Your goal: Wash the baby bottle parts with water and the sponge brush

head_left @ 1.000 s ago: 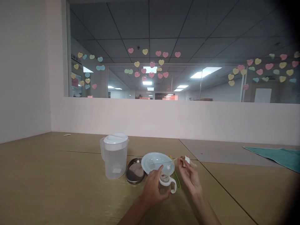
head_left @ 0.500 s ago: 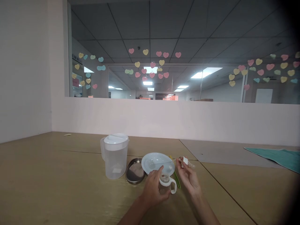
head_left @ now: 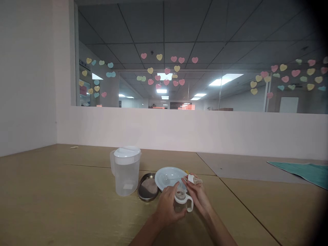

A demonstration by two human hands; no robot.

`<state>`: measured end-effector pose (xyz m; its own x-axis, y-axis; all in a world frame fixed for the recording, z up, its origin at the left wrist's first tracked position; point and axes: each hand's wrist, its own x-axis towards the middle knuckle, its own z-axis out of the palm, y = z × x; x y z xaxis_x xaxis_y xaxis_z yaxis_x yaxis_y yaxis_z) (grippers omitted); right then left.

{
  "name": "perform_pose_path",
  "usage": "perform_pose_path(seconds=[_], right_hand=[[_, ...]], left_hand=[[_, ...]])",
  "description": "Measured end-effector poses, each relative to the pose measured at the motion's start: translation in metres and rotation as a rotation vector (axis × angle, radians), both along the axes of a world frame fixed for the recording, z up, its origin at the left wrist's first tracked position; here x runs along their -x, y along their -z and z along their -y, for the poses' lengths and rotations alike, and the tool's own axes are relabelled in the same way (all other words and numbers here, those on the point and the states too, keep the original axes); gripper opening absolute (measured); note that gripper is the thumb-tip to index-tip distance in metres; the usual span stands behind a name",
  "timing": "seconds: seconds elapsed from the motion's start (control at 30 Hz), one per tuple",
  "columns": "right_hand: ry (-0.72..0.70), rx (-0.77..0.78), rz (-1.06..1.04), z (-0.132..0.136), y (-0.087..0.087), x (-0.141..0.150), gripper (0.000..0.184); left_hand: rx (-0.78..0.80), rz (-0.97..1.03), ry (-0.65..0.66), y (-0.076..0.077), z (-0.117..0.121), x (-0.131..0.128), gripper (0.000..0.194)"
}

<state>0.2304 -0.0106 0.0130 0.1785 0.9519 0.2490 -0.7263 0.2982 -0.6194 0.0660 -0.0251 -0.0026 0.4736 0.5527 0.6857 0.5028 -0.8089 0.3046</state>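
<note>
Centrally, low in the frame, the left hand (head_left: pixel 167 206) clasps a handled baby bottle (head_left: pixel 182 201), while the raised right hand (head_left: pixel 197 196) pinches a clear teat (head_left: pixel 194 179).

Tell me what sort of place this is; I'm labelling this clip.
Probably an office or workroom, not a kitchen: a tiled drop ceiling, an interior glass wall dotted with paper hearts, and long plain tables.

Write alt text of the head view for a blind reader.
Two bare hands work over a tan table: the left hand grips a small clear cup with a white handle, and the right hand pinches a small white-and-clear fitting above it. Behind them stand a lidded plastic pitcher, a steel dish and a pale blue plate.
</note>
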Motion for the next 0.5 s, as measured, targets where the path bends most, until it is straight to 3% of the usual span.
perform_pose_path(seconds=[0.5], right_hand=[[0.138,-0.035,0.42,-0.009,0.014,0.006,0.054]], left_hand=[[-0.016,-0.014,0.003,0.0,0.001,0.001,0.083]])
